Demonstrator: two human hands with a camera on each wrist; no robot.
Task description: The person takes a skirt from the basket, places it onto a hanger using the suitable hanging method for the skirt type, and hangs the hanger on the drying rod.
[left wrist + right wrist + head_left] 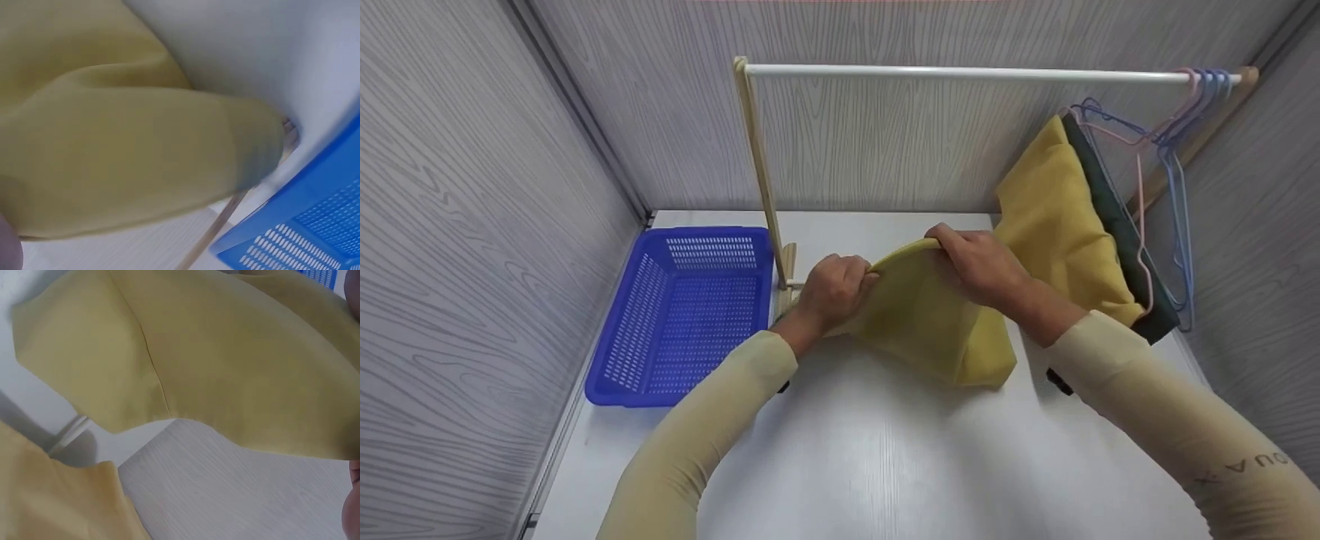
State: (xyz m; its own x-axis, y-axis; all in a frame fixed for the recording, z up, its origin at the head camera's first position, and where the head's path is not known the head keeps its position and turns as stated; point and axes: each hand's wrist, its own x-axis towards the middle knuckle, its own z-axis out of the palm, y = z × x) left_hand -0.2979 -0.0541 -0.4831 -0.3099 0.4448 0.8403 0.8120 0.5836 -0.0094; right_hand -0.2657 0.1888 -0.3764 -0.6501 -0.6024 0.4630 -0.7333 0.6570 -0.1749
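Both hands hold up a yellow shirt (919,322) by its upper edge, and its lower part hangs down to the white table. My left hand (834,289) grips the edge on the left, with curled fingers. On the other side my right hand (979,262) pinches the edge between thumb and fingers. A seam runs across the shirt (225,365) in the right wrist view, beside a sleeve-like part. In the left wrist view the shirt (129,146) fills most of the picture, and only a bit of the hand shows.
A blue plastic basket (701,322) stands at the left. Behind the hands rises a rack with a white rod (960,73) and a wooden post (761,165). At its right end hang several hangers (1181,217), a yellow garment (1054,217) and a dark green garment (1159,319).
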